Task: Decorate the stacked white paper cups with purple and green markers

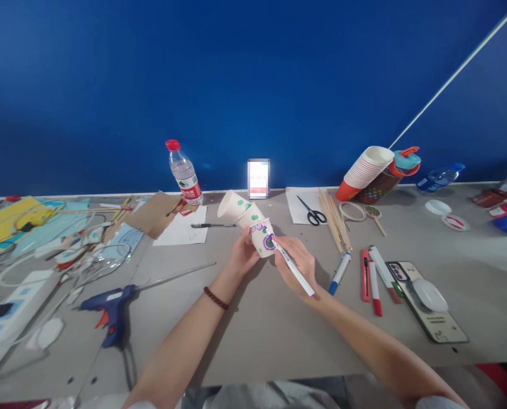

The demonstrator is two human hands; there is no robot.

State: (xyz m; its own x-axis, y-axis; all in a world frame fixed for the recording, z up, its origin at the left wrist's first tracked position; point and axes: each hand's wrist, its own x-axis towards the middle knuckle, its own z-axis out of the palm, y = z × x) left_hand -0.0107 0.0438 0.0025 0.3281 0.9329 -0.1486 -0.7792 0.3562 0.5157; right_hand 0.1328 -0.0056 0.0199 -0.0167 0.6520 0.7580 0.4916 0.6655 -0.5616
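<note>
My left hand [244, 254] is wrapped round a bent row of joined white paper cups [249, 216], held tilted above the grey table. Green spots and purple scalloped lines are drawn on the cups, and the lowest one bears a purple ring with a green middle. In my right hand [296, 262] is a white marker [294, 267], gripped like a pen. Its tip is at the purple ring, though I cannot tell whether it touches. The fingers of my left hand are partly hidden behind the cups.
A blue glue gun [115, 309] and a power strip [17, 318] lie left. Behind stand a water bottle [185, 176] and a lit phone [258, 178]. To the right are scissors [312, 212], wooden sticks [334, 221], stacked cups [364, 173], markers [340, 274] and a mouse [430, 295].
</note>
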